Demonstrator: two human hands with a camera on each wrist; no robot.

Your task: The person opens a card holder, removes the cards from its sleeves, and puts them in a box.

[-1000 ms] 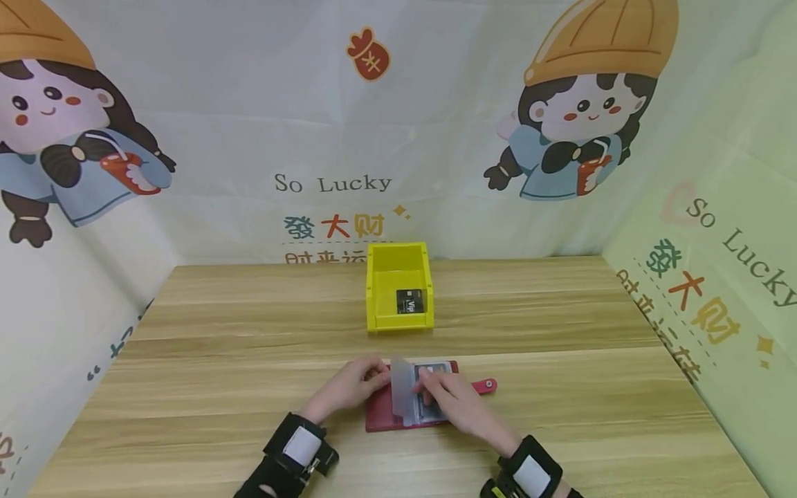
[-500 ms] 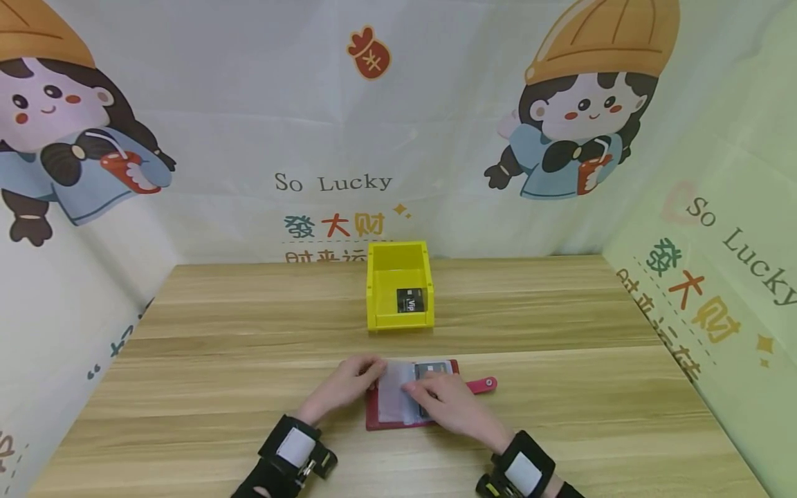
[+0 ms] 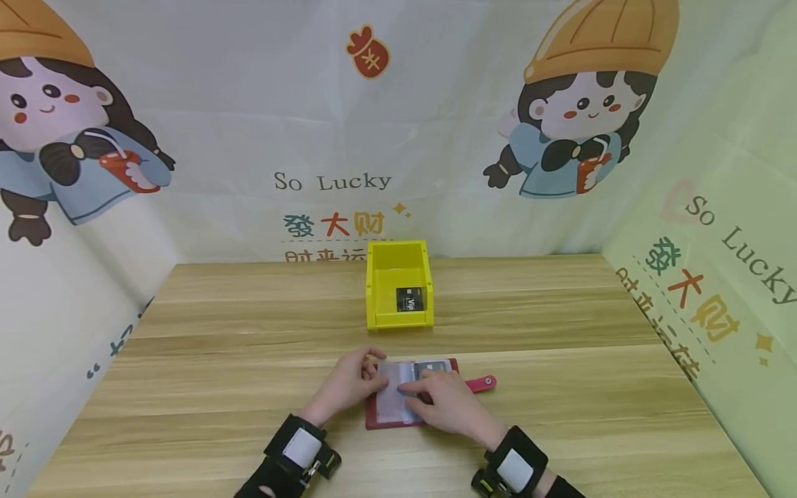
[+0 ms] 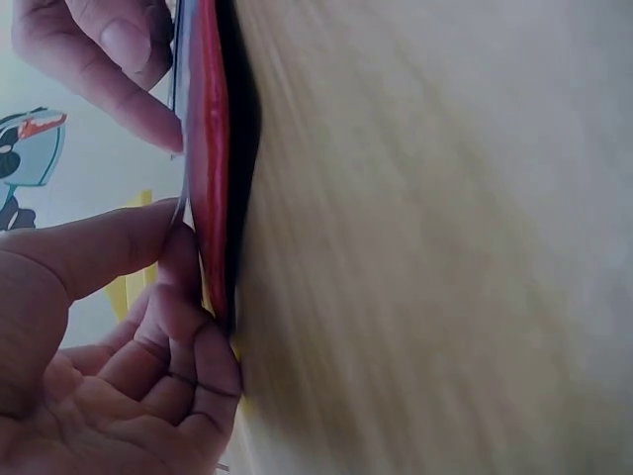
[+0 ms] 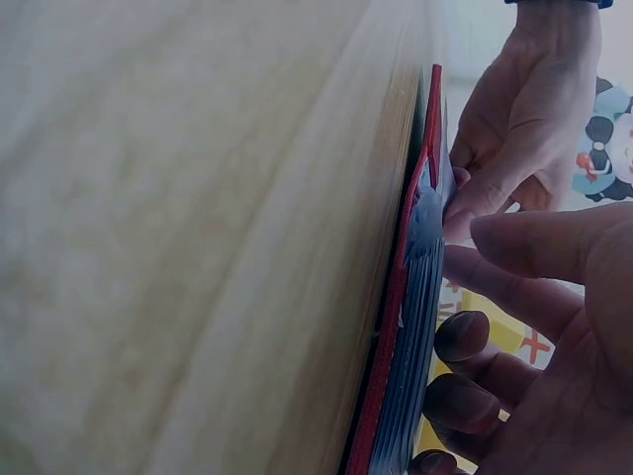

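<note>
A red card holder (image 3: 372,417) lies spread flat on the table, with a snap strap (image 3: 482,384) sticking out to the right. Its left side bears a clear plastic page (image 3: 391,409); the right side is a stack of clear sleeves (image 5: 420,327) with a dark card (image 3: 428,366) partly covered by fingers. At the left edge, my left hand (image 3: 345,384) pinches the clear page between thumb and index finger, as the left wrist view shows. My right hand (image 3: 453,402) rests over the sleeves, its index fingertip touching the page near the fold, fingers loosely bent.
Behind the card holder stands a yellow bin (image 3: 382,294) with a black card marked Vip (image 3: 410,299) inside. The wooden table (image 3: 249,311) meets a printed cloth backdrop (image 3: 436,138) at the back and sides.
The clear page, raised upright at first, has gone over to the left and lies flat. My right hand has shifted slightly left; my left thumb has come onto the page's edge.
</note>
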